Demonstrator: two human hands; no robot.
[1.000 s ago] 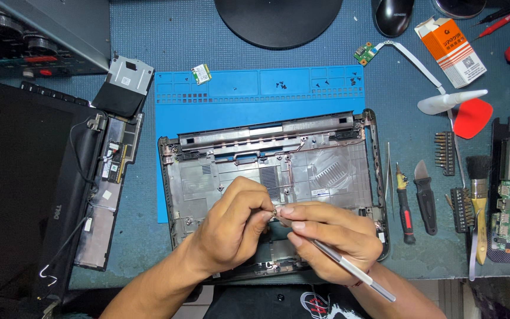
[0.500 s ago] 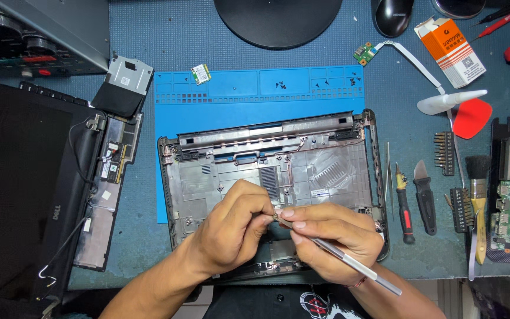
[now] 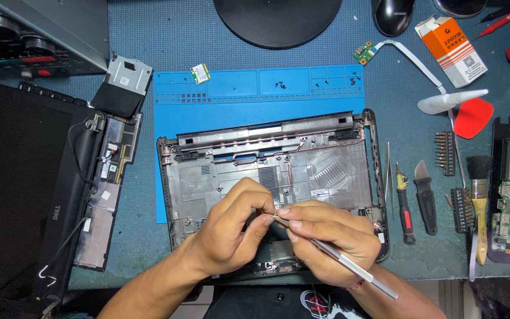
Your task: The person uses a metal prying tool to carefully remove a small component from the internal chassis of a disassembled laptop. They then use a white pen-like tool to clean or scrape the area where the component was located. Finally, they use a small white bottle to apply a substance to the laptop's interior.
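The right hand (image 3: 332, 239) is closed around a thin metal tool (image 3: 349, 266), holding it like a pen. The long axis of the tool runs from about 4 o'clock, where its back end sticks out past the wrist, to about 10 o'clock, where the tip meets the fingers of the left hand (image 3: 231, 227). The left hand is pinched at thumb and first finger just at this tip; something very small may be between them, but I cannot tell what it is. So the working point lies between both hands, at 3 o'clock from the left hand and at 9 o'clock from the right hand, and the two hands touch there.

Both hands hover over the lower middle part of the open laptop base (image 3: 219, 171), which lies on the blue mat (image 3: 255, 88) on the worktop (image 3: 166, 35). A screwdriver with red handle (image 3: 405, 212) and a brush (image 3: 478, 195) lie well apart at 3 o'clock
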